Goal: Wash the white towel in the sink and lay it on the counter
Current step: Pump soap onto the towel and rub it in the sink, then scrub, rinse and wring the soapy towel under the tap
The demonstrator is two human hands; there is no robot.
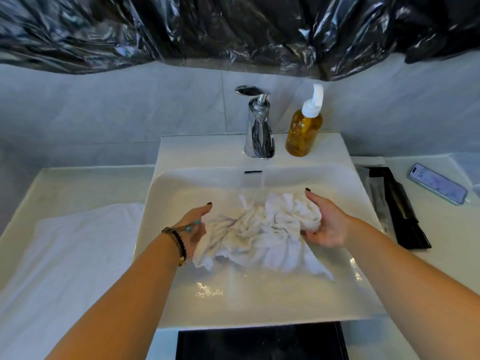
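— Your hands?
— My left hand (193,227) and right hand (326,224) grip the bunched white towel (255,229) in the sink (259,302).
— Water?
— Running from the faucet (258,126), at twelve o'clock.

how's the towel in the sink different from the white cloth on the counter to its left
The towel is bunched into a crumpled heap inside the sink, while the white cloth lies spread out flat on the counter. The towel is gripped by both hands, left and right; the cloth is untouched. The towel sits right by the running faucet stream; the cloth is clear of it. Both are white fabric.
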